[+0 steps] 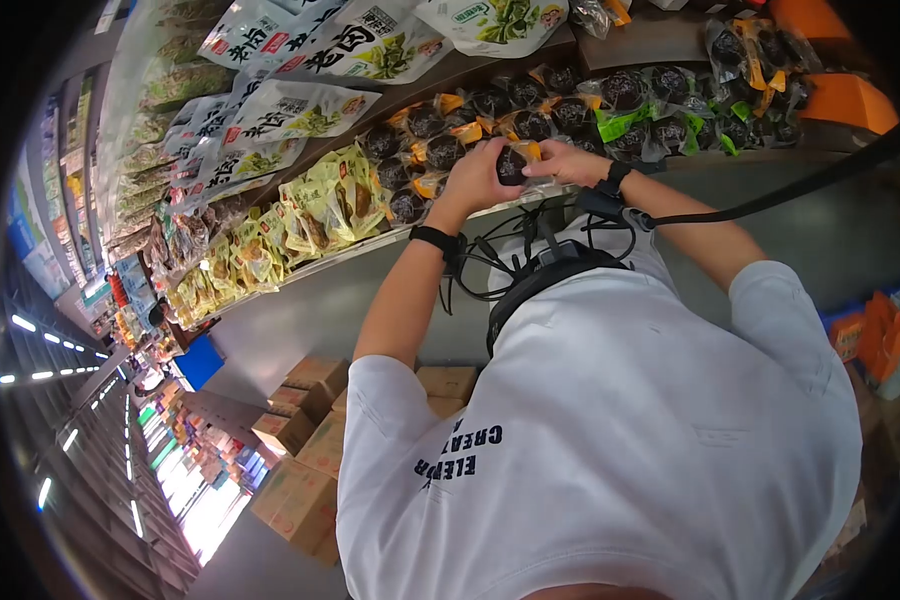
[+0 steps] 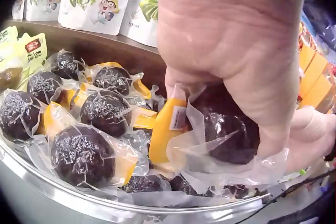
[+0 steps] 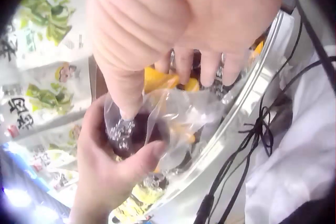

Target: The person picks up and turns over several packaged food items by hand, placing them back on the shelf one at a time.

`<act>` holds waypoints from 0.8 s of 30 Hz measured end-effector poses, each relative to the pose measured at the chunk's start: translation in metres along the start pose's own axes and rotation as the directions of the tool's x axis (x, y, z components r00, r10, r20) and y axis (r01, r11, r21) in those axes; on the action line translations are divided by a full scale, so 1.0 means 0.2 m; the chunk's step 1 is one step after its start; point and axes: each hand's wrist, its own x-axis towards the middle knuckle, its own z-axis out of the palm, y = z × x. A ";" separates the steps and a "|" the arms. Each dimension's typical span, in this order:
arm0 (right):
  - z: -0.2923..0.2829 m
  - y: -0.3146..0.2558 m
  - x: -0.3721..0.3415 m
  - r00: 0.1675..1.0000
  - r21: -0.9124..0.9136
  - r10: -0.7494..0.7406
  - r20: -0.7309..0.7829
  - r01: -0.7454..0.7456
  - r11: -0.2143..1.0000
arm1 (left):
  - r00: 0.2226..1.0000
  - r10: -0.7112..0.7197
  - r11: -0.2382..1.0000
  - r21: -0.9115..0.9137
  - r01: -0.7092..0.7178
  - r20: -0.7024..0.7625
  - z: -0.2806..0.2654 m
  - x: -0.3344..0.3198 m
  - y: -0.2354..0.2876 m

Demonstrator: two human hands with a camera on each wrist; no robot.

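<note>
- Person in a white shirt, both arms stretched forward to the shelf, wrists close together
- Brown cartons, square-edged cardboard, stacked low on the left of the head view
- White pouches, smooth film with black lettering and green leafy print, standing behind the goods
- Rows of dark balls, round, glossy, each in crinkled clear plastic with orange or green parts
- Yellow-green packs, creased film, lined up left of the dark balls
- Metal rim, smooth and shiny, curving along the shelf front
- Left hand reaching over the goods, thumb and fingers curled firmly round one wrapped ball
- Right hand facing it, thumb laid on the same ball, four fingers extended and spread, grip not closed
- Wrapped ball between the hands, close to the rim; near-black, rounded, its clear film loose and wrinkled
- Black wristbands, one per wrist
- Orange label beside the wrapped ball, flat, with a barcode patch
</note>
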 end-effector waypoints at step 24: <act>0.22 1.28 -1.02 0.552 0.545 0.421 -0.720 0.074 0.835 | 0.921 0.361 0.881 0.377 -0.286 -0.146 -0.04 0.46 -0.65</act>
